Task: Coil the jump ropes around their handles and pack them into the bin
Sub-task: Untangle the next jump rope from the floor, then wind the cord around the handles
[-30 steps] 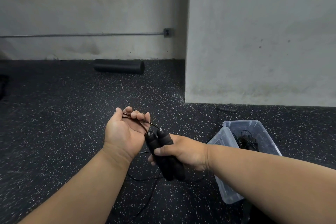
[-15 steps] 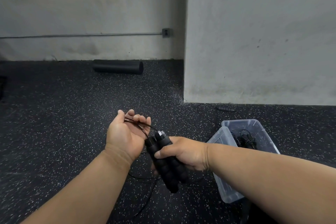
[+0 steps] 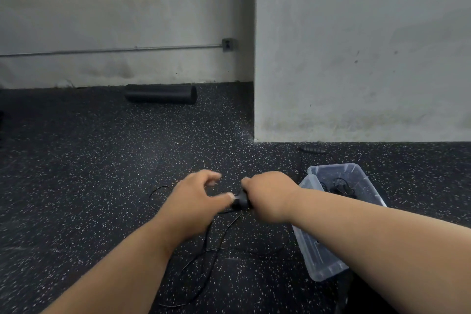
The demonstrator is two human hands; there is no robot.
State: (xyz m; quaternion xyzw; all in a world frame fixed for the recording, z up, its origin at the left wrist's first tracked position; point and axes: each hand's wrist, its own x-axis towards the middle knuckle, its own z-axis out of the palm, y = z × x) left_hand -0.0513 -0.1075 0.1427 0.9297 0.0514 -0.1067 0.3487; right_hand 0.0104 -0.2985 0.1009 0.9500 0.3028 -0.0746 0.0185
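Far left, I've got nothing but speckled black rubber floor running up to the pale wall, with a thin conduit along it ending at a small outlet box. A dark foam roller lies on the floor at the foot of that wall.

Coming in toward centre, there's the thin black rope, loose on the floor, looping below and between my forearms, with one arc curling out beside my left wrist. My left hand is blurred; fingers spread and curled, thumb stretched toward the handles. I cannot tell whether it has the rope pinched.

Just right of that thumb, the black jump rope handles poke out of my right hand, which is wrapped in a fist around them, knuckles up. Only the end of the handles shows; the rest is hidden in the fist.

Further right, the clear plastic bin sits on the floor, partly under my right forearm, with a dark tangle of ropes inside at its far end. Beyond it, by the base of the jutting wall section, a small dark ridged object lies on the floor.
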